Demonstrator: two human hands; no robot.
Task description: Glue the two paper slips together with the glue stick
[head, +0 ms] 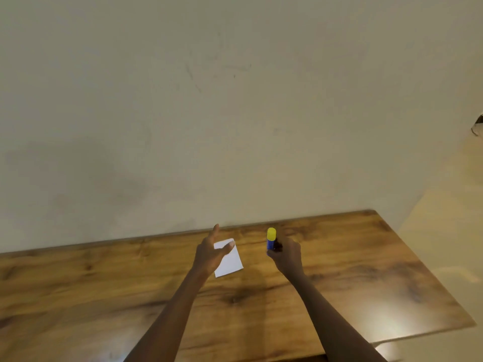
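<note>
A white paper slip lies flat on the wooden table, near the back edge. I can make out only one slip; whether a second lies under it I cannot tell. My left hand hovers over the slip's left side with fingers straight and spread, the thumb tip over its top corner. To the right, my right hand grips a blue glue stick with a yellow cap, held upright above the table.
A plain wall rises directly behind the table. The table's right edge runs diagonally toward a pale floor. A small dark object shows at the far right edge of the view.
</note>
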